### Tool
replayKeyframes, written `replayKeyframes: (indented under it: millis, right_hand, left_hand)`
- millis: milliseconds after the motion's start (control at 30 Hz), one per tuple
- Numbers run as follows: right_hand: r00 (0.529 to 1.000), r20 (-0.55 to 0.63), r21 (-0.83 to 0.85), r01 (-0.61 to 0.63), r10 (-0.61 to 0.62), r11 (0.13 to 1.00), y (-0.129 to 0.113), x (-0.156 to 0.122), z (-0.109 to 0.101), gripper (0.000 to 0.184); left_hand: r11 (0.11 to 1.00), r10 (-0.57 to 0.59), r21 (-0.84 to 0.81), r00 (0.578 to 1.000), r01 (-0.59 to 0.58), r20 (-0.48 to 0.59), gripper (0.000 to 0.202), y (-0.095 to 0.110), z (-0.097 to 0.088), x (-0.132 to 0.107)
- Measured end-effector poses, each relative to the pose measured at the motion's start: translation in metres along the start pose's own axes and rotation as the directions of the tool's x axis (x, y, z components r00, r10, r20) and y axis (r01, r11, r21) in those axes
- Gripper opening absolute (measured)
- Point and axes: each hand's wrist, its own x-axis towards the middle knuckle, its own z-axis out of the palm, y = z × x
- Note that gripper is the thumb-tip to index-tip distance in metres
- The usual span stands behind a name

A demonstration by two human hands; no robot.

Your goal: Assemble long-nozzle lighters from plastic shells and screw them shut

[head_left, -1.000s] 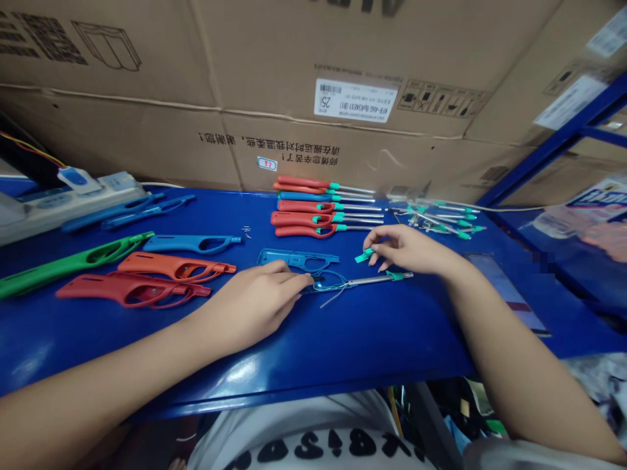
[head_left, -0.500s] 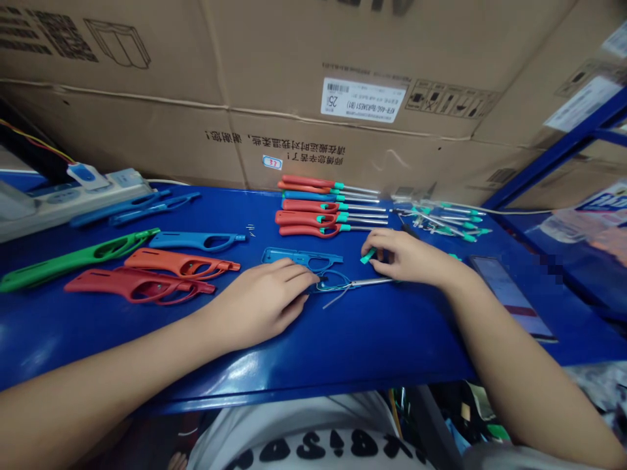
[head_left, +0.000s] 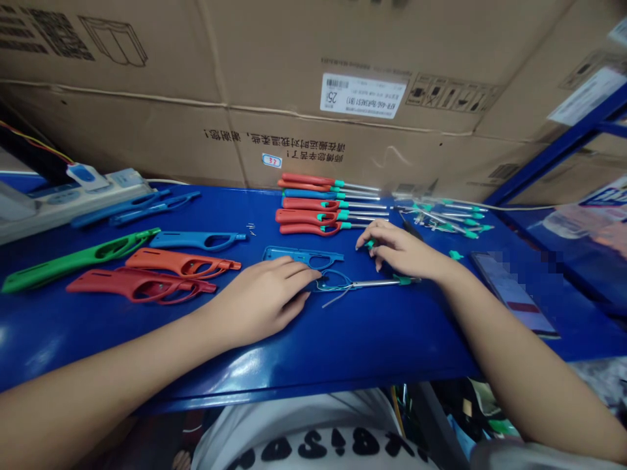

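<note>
Right fingers (head_left: 381, 231) pinch a small green plastic piece (head_left: 369, 245); left fingers (head_left: 304, 279), grip hidden, touch the near blue plastic lighter shell (head_left: 339, 288), seemingly unfinished; far, red and blue silver-tubed lighters (head_left: 304, 215) look complete; left, coloured plastic shells (head_left: 159, 261), tubeless, apparently remain.

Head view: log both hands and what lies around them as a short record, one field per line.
Left hand: fingertips at the open lighter, grip unclear
Right hand: green piece between its fingers
Left side: green handle, orange handle, red handle
Back: lighter row, before the carton
Back right: tube pile
Right: phone
</note>
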Motion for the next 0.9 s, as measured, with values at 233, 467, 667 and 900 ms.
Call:
replayKeyframes:
  millis: [233, 467, 667, 900]
  right_hand:
    - [0.992, -0.087, 0.114, 0.102, -0.093, 0.988, -0.004, 0.0, 0.008, 0.012]
    - [0.972, -0.158, -0.09, 0.159, -0.172, 0.983, -0.002, -0.001, 0.001, 0.032]
    - [0.954, -0.023, -0.279, 0.28, -0.298, 0.919, -0.004, -0.002, -0.005, 0.022]
    - [0.975, 0.057, -0.342, 0.223, -0.216, 0.913, 0.007, -0.002, -0.011, 0.019]
  left_hand:
    - [0.998, -0.018, -0.066, 1.0, 0.018, -0.011, 0.033, -0.001, 0.002, 0.0]
    - [0.985, -0.028, -0.172, 0.999, 0.02, -0.045, 0.033, -0.005, 0.009, 0.001]
    - [0.978, -0.046, -0.206, 0.999, 0.04, -0.026, 0.031, -0.007, 0.011, 0.0]
    - [0.975, -0.076, -0.21, 0.997, 0.074, -0.002, 0.028, -0.007, 0.008, -0.001]
